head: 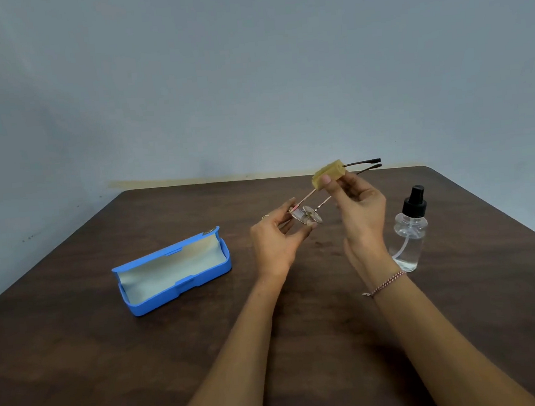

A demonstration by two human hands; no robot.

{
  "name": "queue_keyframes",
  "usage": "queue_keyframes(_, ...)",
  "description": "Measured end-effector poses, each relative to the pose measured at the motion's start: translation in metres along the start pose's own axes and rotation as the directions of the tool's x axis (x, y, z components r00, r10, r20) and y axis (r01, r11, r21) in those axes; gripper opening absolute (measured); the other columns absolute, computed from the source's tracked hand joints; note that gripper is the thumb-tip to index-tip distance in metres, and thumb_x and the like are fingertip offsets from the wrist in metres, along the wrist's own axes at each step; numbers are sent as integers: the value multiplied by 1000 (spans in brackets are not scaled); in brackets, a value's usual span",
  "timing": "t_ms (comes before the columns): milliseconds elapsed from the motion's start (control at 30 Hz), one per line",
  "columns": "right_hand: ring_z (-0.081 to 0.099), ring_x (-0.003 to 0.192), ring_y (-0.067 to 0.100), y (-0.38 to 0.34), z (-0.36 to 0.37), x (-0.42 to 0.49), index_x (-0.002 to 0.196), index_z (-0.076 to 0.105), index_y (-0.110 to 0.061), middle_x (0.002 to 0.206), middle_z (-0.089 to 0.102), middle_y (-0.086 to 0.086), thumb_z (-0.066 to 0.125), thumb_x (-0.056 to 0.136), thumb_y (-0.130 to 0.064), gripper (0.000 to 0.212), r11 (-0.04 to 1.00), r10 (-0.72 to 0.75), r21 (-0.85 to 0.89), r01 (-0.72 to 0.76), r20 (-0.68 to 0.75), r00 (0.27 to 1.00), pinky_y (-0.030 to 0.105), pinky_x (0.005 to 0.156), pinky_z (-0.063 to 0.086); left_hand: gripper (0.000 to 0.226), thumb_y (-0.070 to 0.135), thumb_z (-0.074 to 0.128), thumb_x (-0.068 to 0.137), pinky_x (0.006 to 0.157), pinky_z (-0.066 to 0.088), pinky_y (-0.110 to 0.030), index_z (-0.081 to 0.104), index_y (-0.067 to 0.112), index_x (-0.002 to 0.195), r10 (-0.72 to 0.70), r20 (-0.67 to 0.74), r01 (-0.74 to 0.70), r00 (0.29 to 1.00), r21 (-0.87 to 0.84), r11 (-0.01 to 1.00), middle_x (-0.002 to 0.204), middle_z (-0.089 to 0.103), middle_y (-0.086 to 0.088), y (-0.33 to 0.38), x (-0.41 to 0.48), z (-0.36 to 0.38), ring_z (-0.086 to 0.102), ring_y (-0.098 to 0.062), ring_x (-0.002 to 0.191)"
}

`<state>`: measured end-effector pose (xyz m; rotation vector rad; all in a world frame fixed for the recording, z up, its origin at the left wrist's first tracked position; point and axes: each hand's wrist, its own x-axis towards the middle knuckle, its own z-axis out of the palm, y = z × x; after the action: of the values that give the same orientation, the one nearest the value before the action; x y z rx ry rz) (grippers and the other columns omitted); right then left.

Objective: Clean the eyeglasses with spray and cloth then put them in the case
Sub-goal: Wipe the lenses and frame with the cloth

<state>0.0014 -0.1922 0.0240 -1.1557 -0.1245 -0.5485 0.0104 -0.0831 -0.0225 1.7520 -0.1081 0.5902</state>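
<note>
Thin-framed eyeglasses (308, 216) hang in the air above the middle of the table, lenses toward me and temples pointing away to the right. My left hand (274, 239) pinches the frame at the lenses. My right hand (358, 206) grips a folded yellow cloth (329, 172) that is wrapped around the temples partway along; the dark temple tips stick out beyond it. A blue glasses case (172, 271) lies open on the left with its pale lining showing and nothing inside. The clear spray bottle (410, 232) with a black nozzle stands upright just right of my right wrist.
The dark wooden table (79, 365) reaches to a grey wall at the back. Its far edge lies just behind the glasses. A bracelet sits on my right wrist.
</note>
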Motion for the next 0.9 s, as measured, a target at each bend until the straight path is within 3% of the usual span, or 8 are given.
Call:
queue_keyframes(100,60,69,-5,-6,-1,3,86,68,-17,69,70,-15,71,79,-9,11,996,-25,85,28,-35,999,10,66,45,65,11,85,62,91,50,-18,61,12,123,-22,1,22,1000,2,1000,114,69,-4,0,1,-1,63,-5,101)
queue_keyframes(367,58,67,2,-14,-2,6,84,67,-14,69,69,-10,66,83,-5,8,975,-27,219,39,-59,998,14,64,47,62,2,82,64,74,48,-3,61,7,122,-131,-21,129,991,-104,986,111,69,-9,0,5,-6,61,1,90)
queue_keyframes(900,63,68,5,-15,-3,4,87,62,-7,79,70,-5,54,91,-3,10,867,17,498,0,-30,999,16,68,51,60,-3,80,66,71,47,-2,61,6,122,-150,-2,147,989,-155,977,111,69,-10,0,5,-9,62,0,89)
